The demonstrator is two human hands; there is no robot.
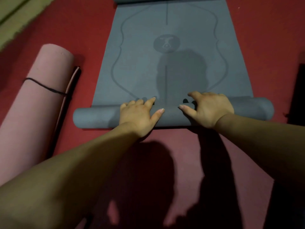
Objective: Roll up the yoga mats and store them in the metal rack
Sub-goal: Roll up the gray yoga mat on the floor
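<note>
A grey yoga mat (173, 63) lies flat on the red floor, stretching away from me. Its near end is wound into a short roll (95, 117) that spans the mat's width. My left hand (138, 116) rests palm down on the roll left of centre, fingers curled over its far side. My right hand (209, 109) presses on the roll right of centre in the same way. The mat's far end (165, 0) curls up at the top of the view. The metal rack is not in view.
A pink yoga mat (33, 100), rolled and tied with a black cord (44, 87), lies on the floor at the left. A green carpet edge (14, 19) shows at the top left. A dark object (297, 96) stands at the right edge.
</note>
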